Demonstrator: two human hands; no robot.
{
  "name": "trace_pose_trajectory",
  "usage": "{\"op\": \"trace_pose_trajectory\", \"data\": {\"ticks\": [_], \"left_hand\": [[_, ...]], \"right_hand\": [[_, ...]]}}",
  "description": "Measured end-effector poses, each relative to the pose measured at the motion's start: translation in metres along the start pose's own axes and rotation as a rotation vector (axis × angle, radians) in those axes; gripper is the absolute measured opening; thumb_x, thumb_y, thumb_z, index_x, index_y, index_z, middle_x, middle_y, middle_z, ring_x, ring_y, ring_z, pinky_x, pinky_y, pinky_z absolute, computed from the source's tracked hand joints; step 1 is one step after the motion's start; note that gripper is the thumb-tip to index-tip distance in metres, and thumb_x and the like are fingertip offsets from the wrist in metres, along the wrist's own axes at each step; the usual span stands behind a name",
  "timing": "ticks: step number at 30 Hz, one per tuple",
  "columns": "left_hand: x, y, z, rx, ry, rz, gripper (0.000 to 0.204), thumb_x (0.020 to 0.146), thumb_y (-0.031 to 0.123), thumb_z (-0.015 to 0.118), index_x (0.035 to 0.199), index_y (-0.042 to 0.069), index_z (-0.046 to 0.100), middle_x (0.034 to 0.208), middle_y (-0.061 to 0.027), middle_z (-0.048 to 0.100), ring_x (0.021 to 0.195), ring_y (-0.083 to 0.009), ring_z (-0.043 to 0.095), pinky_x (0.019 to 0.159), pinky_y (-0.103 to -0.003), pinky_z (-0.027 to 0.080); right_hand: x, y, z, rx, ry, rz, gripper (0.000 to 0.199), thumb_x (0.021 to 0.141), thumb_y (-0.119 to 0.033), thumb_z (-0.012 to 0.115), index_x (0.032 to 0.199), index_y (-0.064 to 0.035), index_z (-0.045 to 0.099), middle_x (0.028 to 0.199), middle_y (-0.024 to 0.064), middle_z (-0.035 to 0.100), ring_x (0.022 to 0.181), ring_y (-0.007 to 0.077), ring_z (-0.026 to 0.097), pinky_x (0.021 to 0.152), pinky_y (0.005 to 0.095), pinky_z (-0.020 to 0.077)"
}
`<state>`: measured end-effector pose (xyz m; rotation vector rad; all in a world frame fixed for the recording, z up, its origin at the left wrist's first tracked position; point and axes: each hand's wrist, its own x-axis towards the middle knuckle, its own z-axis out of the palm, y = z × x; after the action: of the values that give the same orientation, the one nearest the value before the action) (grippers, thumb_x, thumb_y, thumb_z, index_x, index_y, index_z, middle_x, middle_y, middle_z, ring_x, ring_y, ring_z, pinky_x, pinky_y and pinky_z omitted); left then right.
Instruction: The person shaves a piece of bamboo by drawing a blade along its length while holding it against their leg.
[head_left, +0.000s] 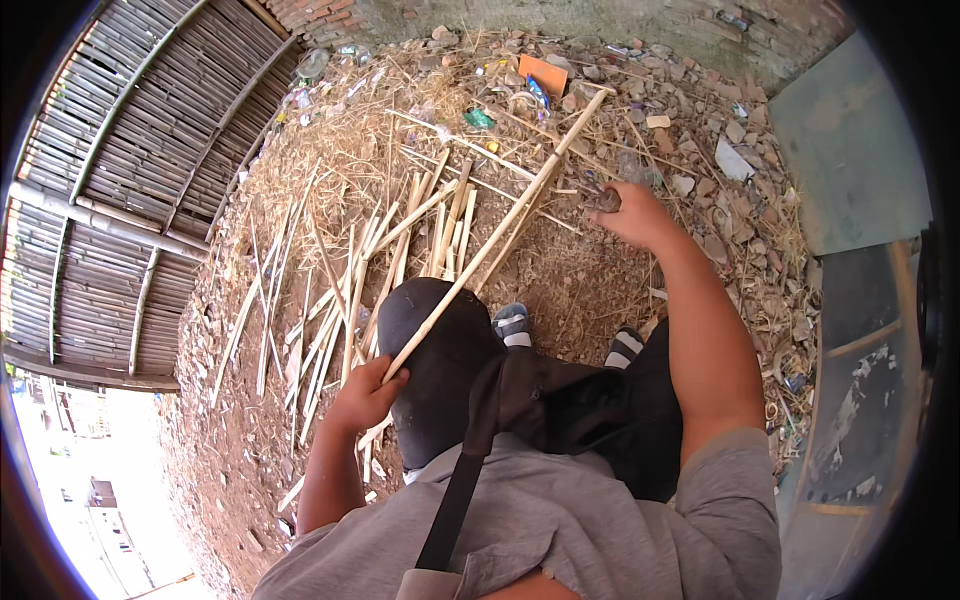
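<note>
My left hand (367, 393) is closed around the near end of a long, pale bamboo strip (497, 240). The strip slants up and away to the right, passing over my dark-trousered knee. Its far end is above the littered ground. To the right of the strip, my right hand (634, 216) grips a small dark brown, rounded object (604, 202). My fingers partly cover this object, and its kind is unclear. Several cut bamboo strips (338, 305) lie in a loose pile to the left of my legs.
A slatted bamboo panel (130, 120) stands at the left. Rubble and dry straw (290, 150) cover the ground, with an orange tile (543, 73) and green plastic (479, 118) far ahead. A brick wall (640, 25) runs behind; grey sheets (850, 150) stand at the right.
</note>
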<state>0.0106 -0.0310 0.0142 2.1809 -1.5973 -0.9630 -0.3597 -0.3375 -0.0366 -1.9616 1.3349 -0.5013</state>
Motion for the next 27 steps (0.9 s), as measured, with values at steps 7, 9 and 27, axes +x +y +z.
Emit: {"op": "trace_pose_trajectory", "data": {"ticks": [7, 9, 27], "left_hand": [[0.002, -0.005, -0.004, -0.038, -0.068, -0.129, 0.031, 0.100, 0.027, 0.062, 0.086, 0.000, 0.058, 0.071, -0.0169, 0.058, 0.067, -0.0257, 0.053, 0.066, -0.042, 0.045], [0.002, -0.005, -0.003, 0.011, -0.039, -0.062, 0.031, 0.099, 0.028, 0.062, 0.087, 0.000, 0.058, 0.072, -0.0182, 0.059, 0.067, -0.0275, 0.055, 0.066, -0.042, 0.045], [-0.004, 0.001, 0.001, 0.101, 0.016, -0.061, 0.032, 0.099, 0.031, 0.061, 0.089, 0.000, 0.060, 0.077, -0.0206, 0.063, 0.074, -0.0353, 0.061, 0.070, -0.045, 0.047]], "right_hand": [[-0.025, -0.069, 0.019, -0.307, -0.325, -0.330, 0.031, 0.082, -0.026, 0.078, 0.098, -0.0009, 0.068, 0.085, 0.0156, 0.070, 0.080, 0.0267, 0.069, 0.072, 0.0415, 0.0526], [-0.028, -0.073, 0.026, -0.417, -0.329, -0.412, 0.030, 0.082, -0.025, 0.077, 0.097, -0.0011, 0.069, 0.085, 0.0168, 0.070, 0.080, 0.0281, 0.070, 0.072, 0.0420, 0.0526], [-0.019, -0.056, 0.005, -0.200, -0.313, -0.137, 0.025, 0.082, -0.027, 0.078, 0.094, -0.0061, 0.070, 0.078, 0.0110, 0.069, 0.079, 0.0283, 0.070, 0.072, 0.0452, 0.0527]]}}
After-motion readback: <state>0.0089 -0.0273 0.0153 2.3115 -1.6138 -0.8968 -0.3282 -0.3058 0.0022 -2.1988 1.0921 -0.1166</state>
